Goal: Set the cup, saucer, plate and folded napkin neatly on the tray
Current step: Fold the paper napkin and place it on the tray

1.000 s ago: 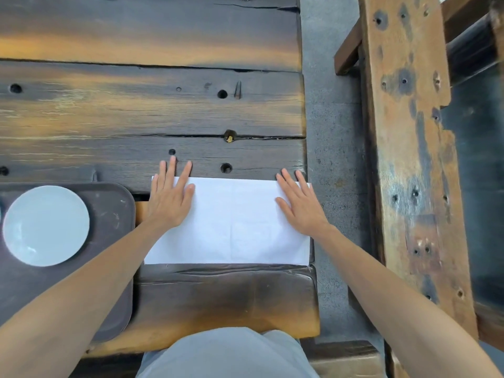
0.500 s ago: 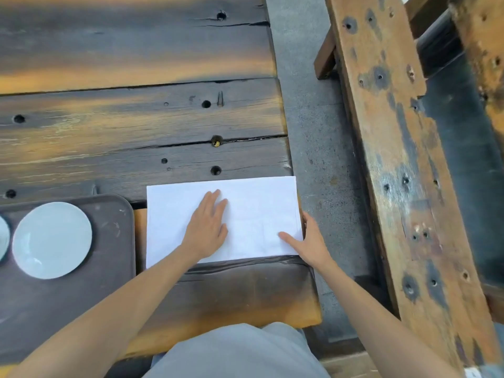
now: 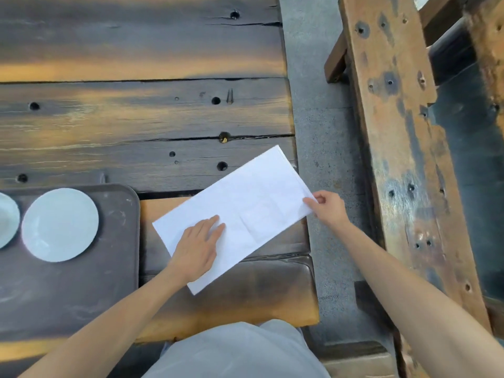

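Note:
A white napkin point(image 3: 253, 203), folded into a long rectangle, lies slanted on the wooden table point(image 3: 136, 118) near its right edge. My left hand point(image 3: 197, 248) rests flat on the napkin's lower left part, fingers together. My right hand point(image 3: 327, 207) pinches the napkin's right corner between thumb and fingers. A dark tray point(image 3: 81, 290) sits at the left, holding a white plate point(image 3: 60, 224). A second white dish point(image 3: 6, 219) is cut off by the left edge of the view. No cup shows.
The table's right edge drops to a grey concrete floor point(image 3: 324, 132). A weathered wooden bench point(image 3: 403, 148) stands to the right. My lap in grey cloth point(image 3: 237, 350) is at the bottom.
The napkin has turned from square-on to slanted, its right end swung up. My right hand moved to pinch the right corner; my left hand slid down toward the lower left.

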